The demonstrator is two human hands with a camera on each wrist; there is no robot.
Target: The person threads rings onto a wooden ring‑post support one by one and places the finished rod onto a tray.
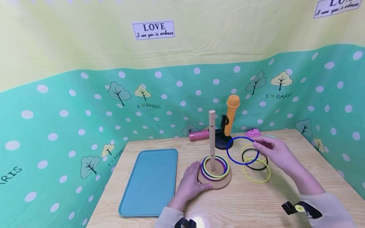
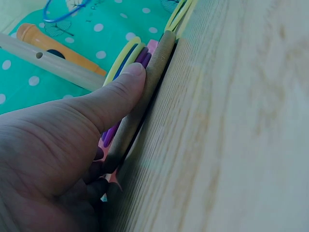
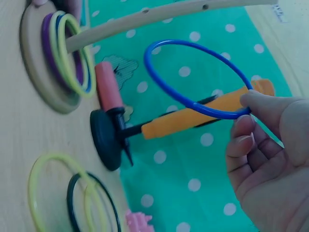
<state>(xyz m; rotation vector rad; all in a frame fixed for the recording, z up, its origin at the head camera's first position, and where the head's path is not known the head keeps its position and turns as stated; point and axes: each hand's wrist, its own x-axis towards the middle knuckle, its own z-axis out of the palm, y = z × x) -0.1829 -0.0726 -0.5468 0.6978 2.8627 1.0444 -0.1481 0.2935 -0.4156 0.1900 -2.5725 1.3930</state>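
Observation:
In the head view, my right hand (image 1: 275,152) pinches a blue ring (image 1: 227,148) between thumb and fingertips. It holds the ring up, right of a wooden post (image 1: 212,139). The post rises from a round wooden base (image 1: 222,184). Yellow, blue and purple rings lie stacked around its foot, the purple ring (image 3: 47,43) lowest in the right wrist view. My left hand (image 1: 191,183) grips the left side of the base. In the left wrist view its thumb (image 2: 128,84) lies along the base's edge, while the other fingers are partly hidden.
Loose yellow rings (image 1: 258,182) and a black ring (image 1: 267,163) overlap on the table at right. A blue-green tray (image 1: 151,186) lies at left. Behind the post are an orange microphone (image 1: 230,118) on a black stand, a pink cylinder (image 1: 199,135) and a pink piece (image 1: 252,132).

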